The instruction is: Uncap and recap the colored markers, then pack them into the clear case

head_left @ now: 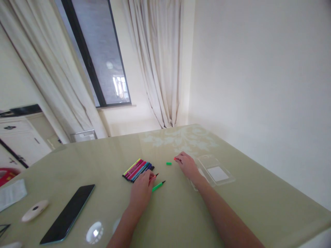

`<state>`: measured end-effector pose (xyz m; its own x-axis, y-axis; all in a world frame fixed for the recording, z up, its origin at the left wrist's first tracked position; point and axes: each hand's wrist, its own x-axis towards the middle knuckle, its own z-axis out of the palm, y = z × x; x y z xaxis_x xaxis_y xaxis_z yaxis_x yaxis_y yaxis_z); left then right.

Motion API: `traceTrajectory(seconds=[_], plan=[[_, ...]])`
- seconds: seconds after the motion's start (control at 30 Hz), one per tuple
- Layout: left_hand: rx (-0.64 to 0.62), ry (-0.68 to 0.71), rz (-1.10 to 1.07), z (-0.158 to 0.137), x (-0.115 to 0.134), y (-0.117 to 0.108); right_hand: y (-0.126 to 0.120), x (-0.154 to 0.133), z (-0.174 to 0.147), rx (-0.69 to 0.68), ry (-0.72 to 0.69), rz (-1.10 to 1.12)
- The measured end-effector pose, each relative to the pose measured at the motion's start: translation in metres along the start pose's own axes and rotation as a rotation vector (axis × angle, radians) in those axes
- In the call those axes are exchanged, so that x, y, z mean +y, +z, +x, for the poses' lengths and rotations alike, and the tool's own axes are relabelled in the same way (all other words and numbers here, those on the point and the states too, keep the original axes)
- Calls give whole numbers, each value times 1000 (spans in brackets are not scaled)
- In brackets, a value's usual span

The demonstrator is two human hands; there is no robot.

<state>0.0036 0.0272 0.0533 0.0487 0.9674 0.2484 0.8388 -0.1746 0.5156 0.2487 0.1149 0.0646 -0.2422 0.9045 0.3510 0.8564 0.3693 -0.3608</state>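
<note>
Orange-red marker (153, 178) in the left hand (143, 183); orange-red, cap-like piece (175, 158) in the right hand (186, 164)

Nearest my remote viewpoint, at lower left, a dark-screened device (68, 213) lies aslant on the pale green tabletop (113, 148), with a white oval object (35, 210) near it. Farther in, I see the left hand, back uppermost, its fingers closed on the orange-red marker, whose dark, bare tip projects toward the upper right. A green marker (158, 186), likewise uncapped, lies just beside this hand; I cannot tell whether the two touch. Just beyond the fingers, a slanted row of markers (137, 168) lies side by side, running from yellow through reds to blues.

The right hand, fingers drawn to a narrow pinch, holds the small orange-red piece above or at the tabletop; I cannot tell which. A green cap (169, 163) lies near its fingertips, apart from them. To the right, a transparent case (227, 179) lies spread open, partly hidden from me, with a white card (218, 174) within.

Past the table edge stand a white cabinet (23, 137) at left and a dark-framed window (99, 51) between a left curtain (51, 62) and a right curtain (162, 62)
</note>
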Motion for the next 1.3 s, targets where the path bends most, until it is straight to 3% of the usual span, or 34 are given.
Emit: traceTrajectory(seconds=[0.17, 0.37, 0.53, 0.73, 0.87, 1.03, 1.17, 1.3], plan=[[-16, 36, 17, 1, -1, 6, 8, -15, -5, -98, 10, -176], [117, -57, 148, 7, -18, -5, 5, -16, -7, -98, 3, -219], [95, -55, 212, 6, -21, -6, 7, -29, -9, -63, -143, -138], [147, 96, -54, 7, -3, -11, 12, -46, -13, -29, -396, 104], [70, 89, -252, 8, 6, -14, 6, -41, -10, -36, -512, 131], [29, 65, -341, 9, 12, -10, 4, -31, -5, 3, -587, 113], [56, 38, -286, 10, 3, -11, 3, -16, -2, 15, -530, 104], [119, 13, -149, 12, -16, -18, -3, 8, 0, 110, -205, 73]])
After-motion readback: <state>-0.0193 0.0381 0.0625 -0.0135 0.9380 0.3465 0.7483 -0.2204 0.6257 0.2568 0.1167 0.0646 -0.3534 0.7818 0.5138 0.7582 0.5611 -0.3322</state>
